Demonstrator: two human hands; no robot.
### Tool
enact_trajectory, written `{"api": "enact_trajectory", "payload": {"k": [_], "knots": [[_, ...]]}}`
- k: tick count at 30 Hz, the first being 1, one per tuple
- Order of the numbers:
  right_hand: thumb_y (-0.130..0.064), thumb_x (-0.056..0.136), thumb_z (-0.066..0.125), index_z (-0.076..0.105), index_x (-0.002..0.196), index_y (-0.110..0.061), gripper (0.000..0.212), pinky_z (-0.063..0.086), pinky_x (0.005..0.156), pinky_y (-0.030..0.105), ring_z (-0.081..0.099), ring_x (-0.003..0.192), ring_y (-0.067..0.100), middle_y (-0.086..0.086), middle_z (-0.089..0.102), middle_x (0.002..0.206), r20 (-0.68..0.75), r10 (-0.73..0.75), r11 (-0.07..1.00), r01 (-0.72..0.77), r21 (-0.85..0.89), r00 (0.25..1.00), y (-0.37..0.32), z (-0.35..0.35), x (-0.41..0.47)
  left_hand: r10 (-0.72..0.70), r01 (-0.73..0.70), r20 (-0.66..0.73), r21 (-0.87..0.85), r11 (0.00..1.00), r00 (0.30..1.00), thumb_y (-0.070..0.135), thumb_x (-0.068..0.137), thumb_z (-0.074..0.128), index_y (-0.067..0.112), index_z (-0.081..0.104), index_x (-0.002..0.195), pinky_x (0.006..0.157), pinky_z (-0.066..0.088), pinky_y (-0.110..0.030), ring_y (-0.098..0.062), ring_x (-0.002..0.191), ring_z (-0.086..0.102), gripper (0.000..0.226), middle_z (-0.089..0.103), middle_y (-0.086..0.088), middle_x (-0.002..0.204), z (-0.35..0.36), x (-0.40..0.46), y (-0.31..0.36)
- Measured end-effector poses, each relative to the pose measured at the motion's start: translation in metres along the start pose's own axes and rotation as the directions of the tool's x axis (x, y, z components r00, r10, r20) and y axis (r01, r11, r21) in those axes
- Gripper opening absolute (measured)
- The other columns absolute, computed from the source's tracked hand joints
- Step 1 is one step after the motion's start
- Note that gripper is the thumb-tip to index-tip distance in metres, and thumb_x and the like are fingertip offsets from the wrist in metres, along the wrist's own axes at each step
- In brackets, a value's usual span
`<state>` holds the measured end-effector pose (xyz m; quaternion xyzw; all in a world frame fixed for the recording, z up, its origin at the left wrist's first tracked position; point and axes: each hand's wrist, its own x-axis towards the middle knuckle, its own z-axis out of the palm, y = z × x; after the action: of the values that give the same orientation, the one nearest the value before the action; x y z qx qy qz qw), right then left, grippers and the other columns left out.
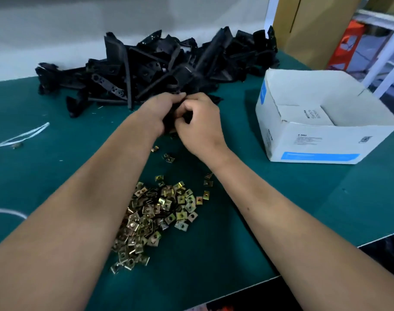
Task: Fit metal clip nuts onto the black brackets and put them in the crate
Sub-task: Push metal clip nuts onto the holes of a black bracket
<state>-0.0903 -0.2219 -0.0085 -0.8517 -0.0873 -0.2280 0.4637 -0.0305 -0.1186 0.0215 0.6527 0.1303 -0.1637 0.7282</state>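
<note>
While both hands work at mid-table, a black bracket (177,117) sits between them. Left hand (156,113) curls round its left side; right hand (201,122) curls in from the right, thumb and fingers pinched at the part. Whether a nut is under the fingers: cannot tell.

Clip nuts (155,218): large loose heap near the person, a few strays just short of the hands. Bracket pile (155,63): big tangle at the far side. Judging by both heaps, most of the job is left.

White box (326,122) at right, flaps open; nothing seen inside from this angle. No other crate shows.

Green mat (270,198) covers the table. White cord (23,136) at left. Far right: tall cardboard (313,28), white frame legs.
</note>
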Motion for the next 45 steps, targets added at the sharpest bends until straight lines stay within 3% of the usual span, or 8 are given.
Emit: {"api": "enact_trajectory", "payload": {"k": [6, 11, 16, 19, 22, 26, 35, 45], "knots": [[0.01, 0.088, 0.058, 0.078, 0.088, -0.011, 0.029, 0.036, 0.097, 0.007, 0.058, 0.113, 0.015, 0.003, 0.07, 0.115, -0.08, -0.115, 0.993, 0.115, -0.007, 0.99, -0.006, -0.014, 0.007, 0.251, -0.241, -0.085, 0.115, 0.964, 0.964, 0.007, 0.107, 0.048, 0.011, 0.054, 0.104, 0.056, 0.058, -0.027, -0.017, 0.07, 0.074, 0.008, 0.076, -0.002, 0.079, -0.059, -0.028, 0.01], [0.01, 0.096, 0.048, 0.075, 0.118, -0.009, 0.039, 0.039, 0.111, 0.049, 0.041, 0.134, 0.026, 0.003, 0.064, 0.136, 0.152, -0.032, 0.908, 0.092, -0.408, 0.988, 0.014, -0.01, 0.022, 0.507, -0.395, -0.069, 0.539, 0.744, 0.859, -0.001, 0.103, 0.049, 0.012, 0.044, 0.107, 0.044, 0.048, -0.026, -0.013, 0.051, 0.061, 0.014, 0.076, -0.008, 0.084, -0.111, -0.055, -0.005], [-0.001, 0.1, 0.052, 0.061, 0.14, -0.007, 0.041, 0.028, 0.121, 0.05, 0.023, 0.151, 0.028, 0.005, 0.041, 0.161, 0.4, 0.076, 0.802, 0.182, -0.569, 0.914, 0.024, 0.006, 0.023, 0.681, -0.34, -0.106, 0.804, 0.487, 0.724, 0.022, 0.095, 0.057, 0.027, 0.047, 0.099, 0.064, 0.047, -0.041, -0.024, 0.068, 0.052, 0.012, 0.062, 0.008, 0.08, -0.145, -0.069, -0.023], [-0.015, 0.101, 0.059, 0.073, 0.125, -0.013, 0.027, 0.038, 0.113, 0.048, 0.039, 0.138, 0.031, 0.008, 0.062, 0.137, 0.255, -0.064, 0.797, 0.203, -0.569, 0.965, 0.018, 0.012, 0.02, 0.715, -0.278, -0.075, 0.889, 0.363, 0.695, 0.057, 0.094, 0.056, 0.033, 0.054, 0.107, 0.061, 0.041, -0.037, -0.024, 0.071, 0.055, 0.028, 0.061, 0.007, 0.078, -0.155, -0.078, -0.039], [-0.027, 0.099, 0.066, 0.075, 0.108, -0.014, 0.018, 0.05, 0.088, 0.043, 0.054, 0.108, 0.03, 0.006, 0.062, 0.107, 0.22, -0.143, 0.841, 0.236, -0.488, 0.965, 0.005, 0.019, 0.013, 0.752, -0.262, -0.003, 0.936, 0.233, 0.659, 0.045, 0.096, 0.065, 0.022, 0.064, 0.112, 0.071, 0.045, -0.039, -0.033, 0.087, 0.06, 0.029, 0.068, -0.008, 0.091, -0.165, -0.079, -0.05], [-0.039, 0.099, 0.066, 0.063, 0.112, -0.013, 0.029, 0.053, 0.085, 0.045, 0.06, 0.098, 0.032, 0.009, 0.059, 0.113, 0.437, -0.001, 0.791, 0.268, -0.55, 0.899, -0.008, 0.028, 0.016, 0.783, -0.314, 0.117, 0.944, 0.104, 0.611, 0.022, 0.095, 0.068, 0.011, 0.076, 0.101, 0.079, 0.047, -0.041, -0.037, 0.091, 0.061, 0.015, 0.069, -0.014, 0.094, -0.176, -0.08, -0.053], [-0.026, 0.099, 0.065, 0.066, 0.108, -0.014, 0.015, 0.045, 0.08, 0.037, 0.06, 0.1, 0.029, 0.005, 0.063, 0.107, 0.603, -0.075, 0.833, 0.382, -0.4, 0.794, -0.024, 0.031, -0.004, 0.754, -0.472, 0.181, 0.861, 0.189, 0.631, -0.008, 0.076, 0.066, 0.013, 0.074, 0.114, 0.107, 0.043, -0.029, -0.021, 0.118, 0.059, 0.045, 0.069, 0.0, 0.118, -0.154, -0.084, -0.054], [-0.017, 0.102, 0.061, 0.073, 0.1, -0.012, 0.014, 0.049, 0.076, 0.028, 0.064, 0.084, 0.012, -0.002, 0.07, 0.089, 0.494, -0.092, 0.951, 0.223, -0.214, 0.865, -0.016, 0.02, -0.017, 0.664, -0.583, 0.252, 0.74, 0.336, 0.704, 0.02, 0.078, 0.088, 0.022, 0.077, 0.105, 0.103, 0.045, -0.026, -0.004, 0.108, 0.061, 0.029, 0.069, 0.017, 0.101, -0.138, -0.092, -0.056]]}}
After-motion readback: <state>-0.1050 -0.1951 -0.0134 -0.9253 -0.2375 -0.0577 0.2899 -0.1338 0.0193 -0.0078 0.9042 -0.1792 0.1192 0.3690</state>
